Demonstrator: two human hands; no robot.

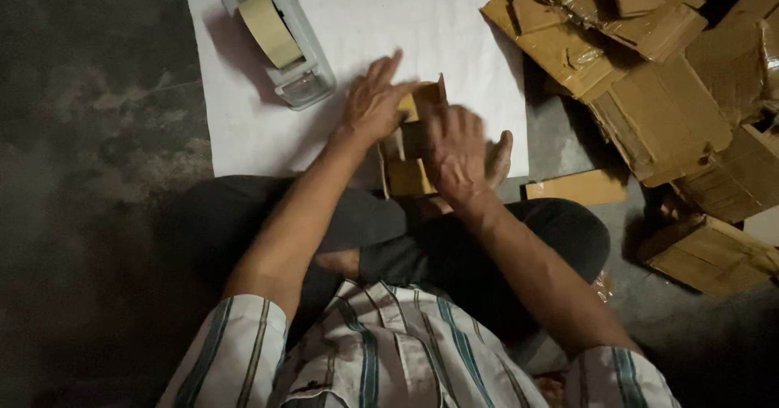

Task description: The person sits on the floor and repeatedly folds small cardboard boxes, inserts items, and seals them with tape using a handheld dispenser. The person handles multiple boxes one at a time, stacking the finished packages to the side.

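Note:
I sit cross-legged on the floor with a small brown cardboard box in front of my knees, on the near edge of a white sheet. My left hand rests flat on the box's far left side, fingers stretched out and pointing away. My right hand covers the box's top and right side, pressing a flap down. One flap sticks up between the two hands. Most of the box is hidden under my hands.
A grey tape dispenser with a roll of tan tape stands on the white sheet at the far left. Flattened cardboard pieces are heaped at the right. A flat cardboard strip lies by my right knee. Dark concrete floor is at left.

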